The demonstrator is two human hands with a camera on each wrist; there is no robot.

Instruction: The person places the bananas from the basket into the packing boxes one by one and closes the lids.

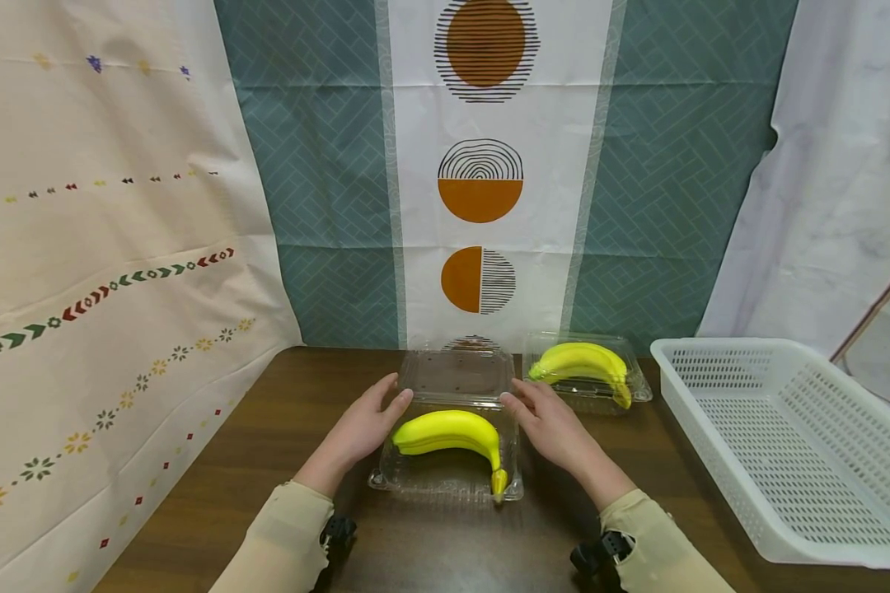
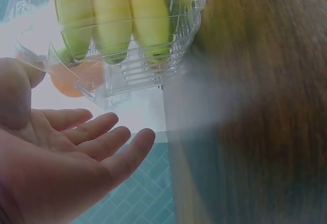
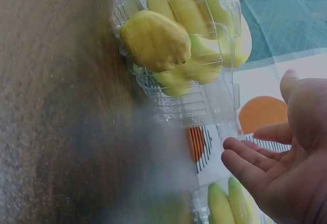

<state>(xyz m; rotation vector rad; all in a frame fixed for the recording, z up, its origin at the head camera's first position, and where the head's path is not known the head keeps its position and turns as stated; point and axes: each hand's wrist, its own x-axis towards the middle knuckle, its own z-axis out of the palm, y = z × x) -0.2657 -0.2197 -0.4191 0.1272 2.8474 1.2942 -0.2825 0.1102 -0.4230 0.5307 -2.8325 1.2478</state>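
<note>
A bunch of yellow bananas (image 1: 448, 432) lies in a clear plastic clamshell box (image 1: 445, 492) on the table, stem end at the near right corner. The box's lid (image 1: 457, 375) is raised at the back. My left hand (image 1: 363, 424) is at the left side of the lid, fingers loosely extended; the left wrist view shows its thumb (image 2: 23, 78) right by the clear plastic edge. On the opposite side, my right hand (image 1: 552, 424) has its fingertips close to the lid's right edge. Its fingers (image 3: 250, 170) are relaxed and spread from the thumb in the right wrist view.
A second clear box (image 1: 640, 385) with bananas (image 1: 582, 361) stands behind my right hand. A white perforated plastic basket (image 1: 845, 553) occupies the right side of the brown table (image 1: 445, 548). Patterned cloths hang behind and to the left.
</note>
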